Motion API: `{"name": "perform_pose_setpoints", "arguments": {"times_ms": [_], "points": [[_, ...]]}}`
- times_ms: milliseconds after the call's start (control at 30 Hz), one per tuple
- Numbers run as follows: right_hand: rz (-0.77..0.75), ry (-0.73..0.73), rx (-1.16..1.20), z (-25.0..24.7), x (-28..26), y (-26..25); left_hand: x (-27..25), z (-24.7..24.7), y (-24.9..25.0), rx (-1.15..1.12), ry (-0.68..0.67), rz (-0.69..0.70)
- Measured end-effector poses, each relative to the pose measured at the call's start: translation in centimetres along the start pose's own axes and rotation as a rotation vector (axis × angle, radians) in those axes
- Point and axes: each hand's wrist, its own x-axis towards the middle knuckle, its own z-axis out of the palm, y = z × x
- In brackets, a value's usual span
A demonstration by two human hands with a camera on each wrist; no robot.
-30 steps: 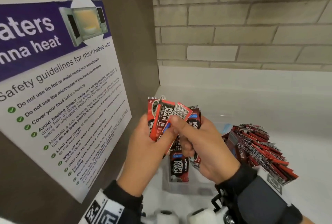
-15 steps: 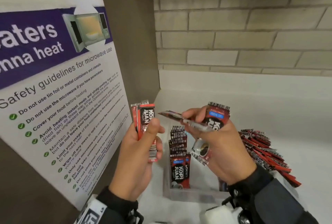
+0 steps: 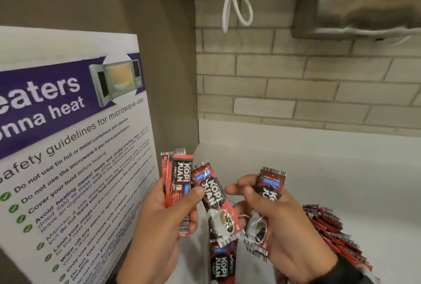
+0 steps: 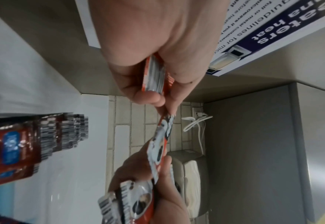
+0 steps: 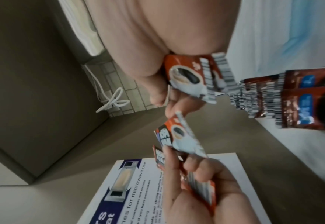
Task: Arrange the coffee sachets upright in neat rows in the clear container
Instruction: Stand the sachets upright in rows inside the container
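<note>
Left hand grasps a small stack of sachets upright, thumb across the front, and also pinches a tilted sachet that leans toward the right hand. Right hand, fingers curled, grasps a further sachet in the palm. Below the hands, sachets stand upright in the container, whose walls are barely visible. A loose pile lies fanned on the white bench at its right side. A microwave poster hangs on the left wall.
</note>
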Motion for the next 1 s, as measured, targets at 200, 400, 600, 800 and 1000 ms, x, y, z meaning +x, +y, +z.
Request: {"name": "perform_pose_setpoints", "arguments": {"times_ms": [200, 400, 600, 800, 1000], "points": [[0.338, -0.188, 0.010, 0.5, 0.5, -0.1, -0.6, 0.5, 0.6, 0.133, -0.126, -0.044], [0.153, -0.197, -0.073, 1.4, 0.9, 1.5, -0.5, 1.3, -0.5, 0.304, -0.107, 0.000], [0.111, 0.016, 0.061, 1.3, 0.3, 0.6, -0.6, 1.7, 0.0, -0.089, -0.101, -0.136], [0.002, 0.057, -0.013, 0.9, 0.3, 0.4, -1.1, 1.6, -0.4, -0.051, -0.057, -0.078], [-0.067, 0.021, -0.276, 1.4, 0.4, 0.8, -1.2, 2.0, -0.7, -0.033, -0.128, -0.056]]}}
